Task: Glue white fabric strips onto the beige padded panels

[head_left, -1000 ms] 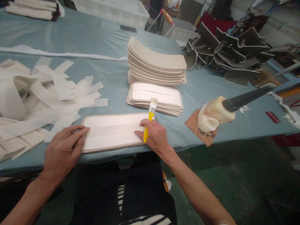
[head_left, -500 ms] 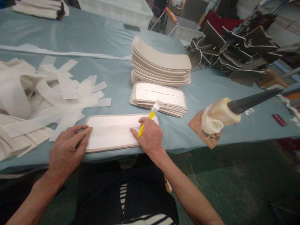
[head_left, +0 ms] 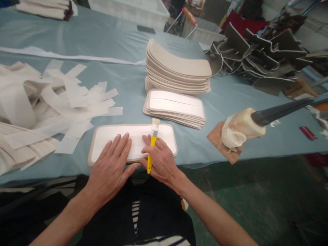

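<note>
A flat beige pad with white strips on it [head_left: 166,138] lies at the near edge of the blue table [head_left: 102,37]. My left hand [head_left: 111,167] rests flat on the pad's middle, fingers stretched out and together. My right hand [head_left: 160,159] lies beside it on the pad and holds a small brush with a yellow handle [head_left: 152,143], bristles pointing away from me. The two hands nearly touch at the pad's near edge.
Behind the pad lie a low stack of like pads [head_left: 175,107] and a taller stack of curved beige pieces [head_left: 178,70]. Loose white strips [head_left: 58,102] cover the left. A glue-crusted pot with a dark handle [head_left: 241,130] sits on a brown board at right. Dark pieces [head_left: 258,56] pile far right.
My left hand slid from the pad's left end to its middle. My right hand moved left and nearer with the brush, which now stands straighter.
</note>
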A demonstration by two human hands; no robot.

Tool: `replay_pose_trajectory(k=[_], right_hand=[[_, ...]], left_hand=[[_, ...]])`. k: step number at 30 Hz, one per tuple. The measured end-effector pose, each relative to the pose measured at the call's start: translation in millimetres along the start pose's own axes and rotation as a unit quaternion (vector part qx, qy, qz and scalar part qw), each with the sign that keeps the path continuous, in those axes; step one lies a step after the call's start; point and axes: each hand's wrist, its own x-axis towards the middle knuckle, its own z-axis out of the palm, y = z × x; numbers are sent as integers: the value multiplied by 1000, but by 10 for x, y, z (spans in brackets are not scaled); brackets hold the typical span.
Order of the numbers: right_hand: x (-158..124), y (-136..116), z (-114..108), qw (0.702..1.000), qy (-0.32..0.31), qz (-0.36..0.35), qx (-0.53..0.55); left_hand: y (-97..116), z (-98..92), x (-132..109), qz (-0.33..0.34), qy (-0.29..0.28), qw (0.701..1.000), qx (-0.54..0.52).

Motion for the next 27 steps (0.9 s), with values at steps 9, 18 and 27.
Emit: replay_pose_trajectory(k=[9, 18, 27], right_hand=[[-177, 32, 144, 996, -22, 56, -62], [-360, 141, 43, 987, 22, 127, -97], [-431, 128, 73, 978, 48, 165, -121]], left_hand=[[4, 155, -101, -81, -42, 996, 18], [-50, 95, -178, -155, -44, 987, -23], [-49, 42, -167, -201, -53, 978, 0]])
